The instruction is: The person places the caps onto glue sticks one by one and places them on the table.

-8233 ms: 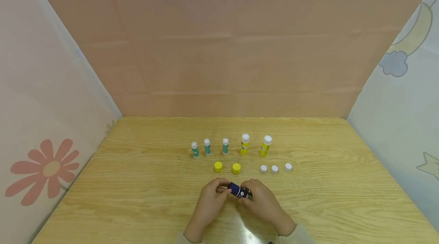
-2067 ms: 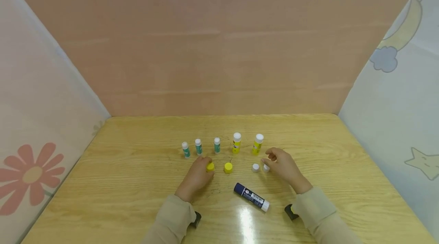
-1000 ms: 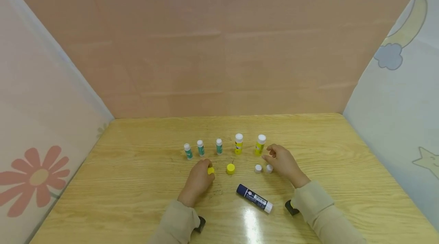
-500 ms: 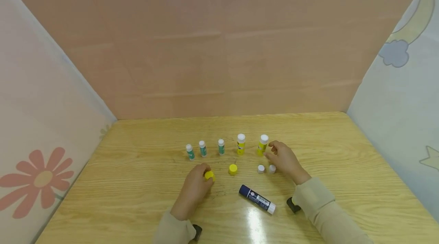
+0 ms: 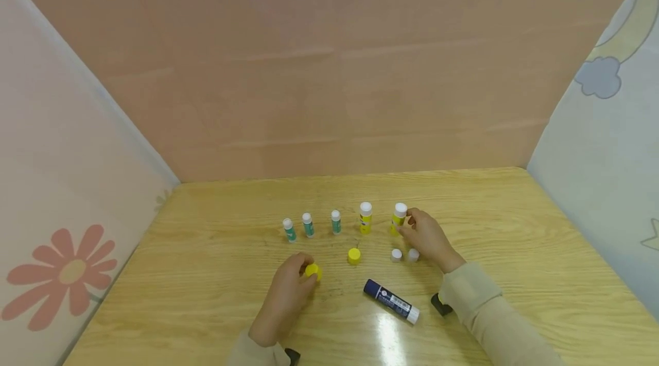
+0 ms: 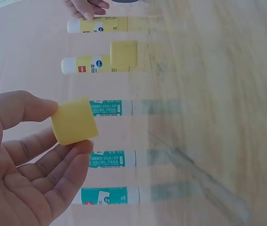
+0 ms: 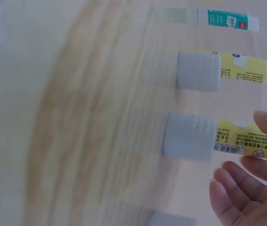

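Observation:
My left hand point(image 5: 290, 289) pinches a yellow cap point(image 6: 74, 121) between thumb and fingers, raised in front of three teal glue sticks point(image 5: 336, 222). My right hand point(image 5: 429, 240) is at the right-hand yellow glue stick point(image 7: 244, 136), thumb on one side and forefinger on the other; its other fingers are loosely bent. That stick stands upright with a white top. A second yellow glue stick point(image 5: 365, 218) stands to its left. White caps point(image 7: 190, 136) lie in front of the yellow sticks; one is hidden by my right hand in the head view.
Another yellow cap point(image 5: 354, 256) sits near the middle of the wooden table point(image 5: 206, 297). A large navy glue stick point(image 5: 391, 301) with a white end lies slanted between my forearms. A pinkish-brown panel point(image 5: 329, 97) closes the back, with patterned walls on both sides.
The navy glue stick, held in both hands at first, now lies on the table. My left hand has taken up the yellow cap and drawn it nearer; my right has reached the yellow glue stick.

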Demonstrator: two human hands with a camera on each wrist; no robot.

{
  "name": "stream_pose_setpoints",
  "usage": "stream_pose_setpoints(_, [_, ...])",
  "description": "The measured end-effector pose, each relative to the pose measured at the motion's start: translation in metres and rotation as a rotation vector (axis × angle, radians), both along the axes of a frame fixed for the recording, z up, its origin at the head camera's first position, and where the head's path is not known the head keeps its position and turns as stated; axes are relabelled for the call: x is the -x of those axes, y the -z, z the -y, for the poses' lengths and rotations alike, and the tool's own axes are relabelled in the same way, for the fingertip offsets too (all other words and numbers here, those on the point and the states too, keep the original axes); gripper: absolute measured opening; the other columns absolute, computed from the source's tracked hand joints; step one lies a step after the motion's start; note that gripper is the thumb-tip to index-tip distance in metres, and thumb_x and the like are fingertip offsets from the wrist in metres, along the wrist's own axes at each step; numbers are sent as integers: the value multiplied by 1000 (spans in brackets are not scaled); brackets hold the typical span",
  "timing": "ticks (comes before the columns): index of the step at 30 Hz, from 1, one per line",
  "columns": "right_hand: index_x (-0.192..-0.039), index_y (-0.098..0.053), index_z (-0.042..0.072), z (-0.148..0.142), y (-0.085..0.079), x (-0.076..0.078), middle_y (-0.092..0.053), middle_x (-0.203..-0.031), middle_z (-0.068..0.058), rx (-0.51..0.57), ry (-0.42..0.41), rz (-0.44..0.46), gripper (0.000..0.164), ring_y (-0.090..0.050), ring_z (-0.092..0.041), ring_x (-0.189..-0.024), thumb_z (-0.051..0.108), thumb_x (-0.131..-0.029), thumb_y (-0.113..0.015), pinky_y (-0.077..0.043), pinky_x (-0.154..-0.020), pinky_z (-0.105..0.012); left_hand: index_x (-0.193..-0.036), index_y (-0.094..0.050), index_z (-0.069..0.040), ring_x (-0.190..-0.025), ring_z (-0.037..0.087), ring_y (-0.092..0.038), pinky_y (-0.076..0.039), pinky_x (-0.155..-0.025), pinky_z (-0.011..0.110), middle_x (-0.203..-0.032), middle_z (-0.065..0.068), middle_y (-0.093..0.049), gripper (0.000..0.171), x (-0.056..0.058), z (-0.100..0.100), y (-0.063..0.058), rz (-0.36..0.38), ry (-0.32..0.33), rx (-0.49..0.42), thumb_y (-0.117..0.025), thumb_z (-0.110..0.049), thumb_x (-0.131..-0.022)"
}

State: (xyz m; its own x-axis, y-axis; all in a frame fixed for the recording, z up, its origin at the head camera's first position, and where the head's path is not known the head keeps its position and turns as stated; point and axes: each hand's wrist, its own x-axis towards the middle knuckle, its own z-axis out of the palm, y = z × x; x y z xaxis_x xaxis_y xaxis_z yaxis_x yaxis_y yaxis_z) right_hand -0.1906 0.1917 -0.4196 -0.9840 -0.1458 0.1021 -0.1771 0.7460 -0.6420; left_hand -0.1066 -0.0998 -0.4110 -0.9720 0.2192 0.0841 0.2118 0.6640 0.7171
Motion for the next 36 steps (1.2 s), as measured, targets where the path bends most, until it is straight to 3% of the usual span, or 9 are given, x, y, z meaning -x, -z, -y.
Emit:
stream_pose_setpoints(7, [-98,-50,-3,0,1,1,-51,-88,-13,11,10,-17,28,-49,-26,-79,18,-82,-59,-42,-65,-38,-97,-55,5,-81,21,-53,-47,-70,32,-92,11,-56,23,-2,3,4,-89,23,40,-62,-5,-77])
stream_pose_setpoints(17, [-89,-51,-3,-1,-2,3,-53,-83,-12,48,9,-50,18,-50,-25,-76,13,-82,-58,-43,-63,-37,-96,-56,4,-82,22,-52,-47,-69,32,-92,10,-56,22,-3,3,4,-66,-1,6,-62,-6,-78])
stream_pose_setpoints(23, [-86,-49,-1,-2,-1,3,-51,-81,-10,63,-13,-69,16,-50,-25,-76,10,-82,-59,-43,-66,-37,-93,-55,5,-79,22,-52,-47,-67,32,-89,11,-56,20,-5,5,4,-102,4,-17,-62,-7,-78])
stream_pose_setpoints(30, [-86,-44,1,-2,1,1,-45,-76,-8,93,-33,-21,15,-40,-20,-67,9,-83,-57,-36,-57,-30,-97,-55,4,-83,23,-53,-47,-70,31,-94,11,-56,21,-5,8,7,-36,8,-15,-61,-4,-78])
stream_pose_setpoints(36, [-92,-44,1,-1,4,0,-48,-85,-10,121,-40,1,16,-46,-23,-75,8,-84,-55,-41,-63,-34,-99,-54,5,-82,20,-53,-47,-68,27,-94,11,-56,23,-9,10,8,-6,8,-47,-60,-5,-79])
